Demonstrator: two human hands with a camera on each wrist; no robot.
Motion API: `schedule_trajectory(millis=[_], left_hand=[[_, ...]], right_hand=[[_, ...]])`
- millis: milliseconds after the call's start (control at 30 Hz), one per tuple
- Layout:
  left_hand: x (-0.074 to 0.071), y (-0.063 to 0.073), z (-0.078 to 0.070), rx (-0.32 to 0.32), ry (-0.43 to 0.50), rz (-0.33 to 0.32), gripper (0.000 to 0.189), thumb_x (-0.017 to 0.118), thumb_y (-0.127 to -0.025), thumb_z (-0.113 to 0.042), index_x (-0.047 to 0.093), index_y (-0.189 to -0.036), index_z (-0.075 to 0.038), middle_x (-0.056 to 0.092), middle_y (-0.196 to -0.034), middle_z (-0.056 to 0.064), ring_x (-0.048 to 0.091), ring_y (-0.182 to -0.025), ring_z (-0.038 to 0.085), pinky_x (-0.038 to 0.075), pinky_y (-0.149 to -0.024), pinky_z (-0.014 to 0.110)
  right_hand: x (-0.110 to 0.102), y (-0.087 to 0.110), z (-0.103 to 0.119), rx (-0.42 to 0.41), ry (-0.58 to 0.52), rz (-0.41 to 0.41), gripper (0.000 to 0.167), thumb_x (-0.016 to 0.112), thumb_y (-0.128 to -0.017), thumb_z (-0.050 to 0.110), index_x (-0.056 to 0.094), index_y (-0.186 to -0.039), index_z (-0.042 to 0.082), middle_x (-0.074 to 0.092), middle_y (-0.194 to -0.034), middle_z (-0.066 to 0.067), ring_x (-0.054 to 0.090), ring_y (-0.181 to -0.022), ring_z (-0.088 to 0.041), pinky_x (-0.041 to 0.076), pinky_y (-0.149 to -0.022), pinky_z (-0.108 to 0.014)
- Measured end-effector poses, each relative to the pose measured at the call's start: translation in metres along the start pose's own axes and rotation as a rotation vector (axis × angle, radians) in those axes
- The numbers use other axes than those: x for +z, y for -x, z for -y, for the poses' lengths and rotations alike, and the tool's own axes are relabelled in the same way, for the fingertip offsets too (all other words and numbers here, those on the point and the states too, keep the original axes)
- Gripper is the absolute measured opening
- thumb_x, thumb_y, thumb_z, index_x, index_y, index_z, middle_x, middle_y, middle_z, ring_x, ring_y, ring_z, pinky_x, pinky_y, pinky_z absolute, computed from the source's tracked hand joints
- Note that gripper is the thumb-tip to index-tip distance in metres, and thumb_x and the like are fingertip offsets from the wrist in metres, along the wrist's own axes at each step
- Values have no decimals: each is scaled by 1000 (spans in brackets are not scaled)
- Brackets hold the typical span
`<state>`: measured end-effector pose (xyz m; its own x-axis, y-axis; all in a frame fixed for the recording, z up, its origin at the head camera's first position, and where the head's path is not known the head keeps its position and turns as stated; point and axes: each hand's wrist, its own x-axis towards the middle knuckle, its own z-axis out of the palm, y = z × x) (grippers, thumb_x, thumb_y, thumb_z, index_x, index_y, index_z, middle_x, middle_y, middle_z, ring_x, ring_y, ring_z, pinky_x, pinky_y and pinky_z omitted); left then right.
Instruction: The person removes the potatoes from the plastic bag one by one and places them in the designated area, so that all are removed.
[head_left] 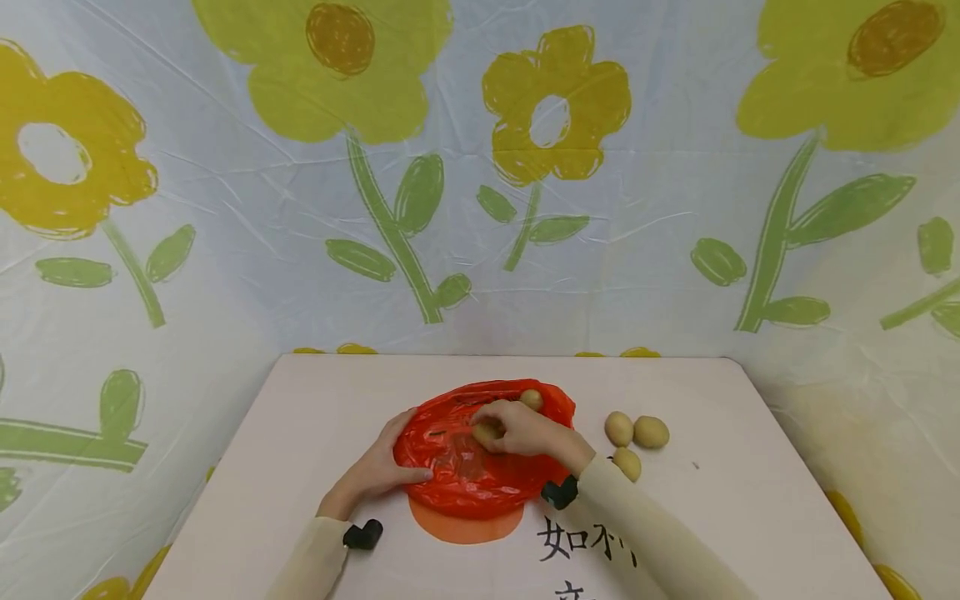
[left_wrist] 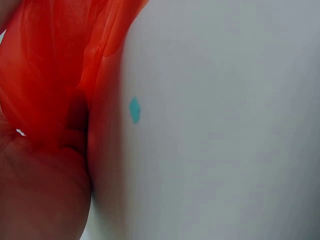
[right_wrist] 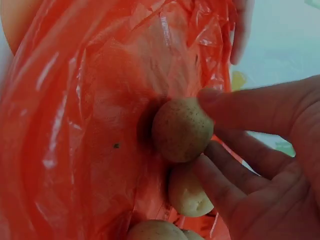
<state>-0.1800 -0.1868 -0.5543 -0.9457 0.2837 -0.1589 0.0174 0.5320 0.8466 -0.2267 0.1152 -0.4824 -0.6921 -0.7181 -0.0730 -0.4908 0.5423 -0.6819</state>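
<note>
A red plastic bag (head_left: pixel 465 492) lies spread out on the table. My right hand (head_left: pixel 517 427) pinches a potato (right_wrist: pixel 181 131) between thumb and fingertips, over the bag's middle. Just below it in the right wrist view is another potato (right_wrist: pixel 190 195), with part of a further potato (right_wrist: pixel 156 231) at the lower edge. In the head view, a potato (head_left: pixel 531 399) shows at the bag's far right part. My left hand (head_left: pixel 382 462) rests against the bag's left side, thumb and fingers spread along its edge; red film partly covers it in the left wrist view.
Three potatoes (head_left: pixel 651 432) sit close together on the table (head_left: pixel 720 517), right of the bag; the right forearm passes near them. An orange printed disc and black characters (head_left: pixel 566 540) mark the tabletop. A flowered cloth (head_left: pixel 645 250) hangs behind the far edge.
</note>
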Motion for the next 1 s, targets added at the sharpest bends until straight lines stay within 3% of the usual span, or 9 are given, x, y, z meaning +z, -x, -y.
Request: schedule_trajectory(millis=[200,400,700,1000], left_hand=[[0,0,-1,-1,4,-11,113,89,-74,-44,22,-165,-26,21,-169,8,28,-152,39,44,-112,61],[1,0,2,-1,6,-13,113,88,-75,-43,22,-165,-26,21,-169,7,27,-153,39,42,-114,63],[1,-2,0,10,-5,-7,113,87,-76,-44,20,-165,-27,21,-169,7,26,-153,37,39,-116,63],[1,-1,0,1,20,-16,113,89,-74,-43,23,-164,-24,23,-168,8,30,-151,38,42,-114,63]], right_hand=[[3,-2,-5,-87,109,5,47,71,-85,-12,71,-128,6,69,-129,-3,60,-119,-19,53,-106,-41],[9,0,-9,-30,135,-29,48,66,-87,-14,72,-127,13,66,-130,0,58,-120,-17,53,-107,-44],[14,-7,-9,-21,87,-95,40,71,-94,1,68,-132,13,68,-131,3,62,-123,-16,53,-107,-41],[22,-20,-4,-45,25,-73,41,72,-93,1,65,-133,12,68,-131,-2,64,-118,-19,56,-104,-37]])
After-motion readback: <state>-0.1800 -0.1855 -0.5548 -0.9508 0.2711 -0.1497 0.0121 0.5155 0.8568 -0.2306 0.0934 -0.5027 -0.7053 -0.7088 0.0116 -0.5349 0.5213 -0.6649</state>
